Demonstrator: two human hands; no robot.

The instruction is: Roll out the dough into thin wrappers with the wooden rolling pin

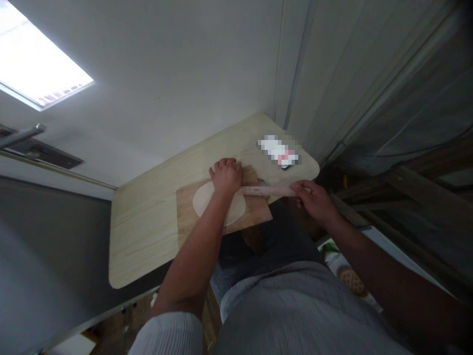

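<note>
A pale wooden rolling pin [268, 191] lies across the right part of a round, flat sheet of dough [202, 199]. My right hand [312, 199] is closed around the pin's right end, beyond the board's edge. At the pin's other end, my left hand [226, 173] lies palm down with its fingers stretched forward. That hand and its wrist cover the pin's left end, so I cannot tell how far it reaches beneath the palm. The dough rests on a brown wooden board [184, 217], partly hidden by my left forearm.
The board lies on a light wooden table [144, 217] with rounded corners. A blurred phone-like object [278, 150] is at the back right, near a metal loop [263, 182] at the board. A pale wall [166, 98] stands behind, with a door handle [25, 135] at left.
</note>
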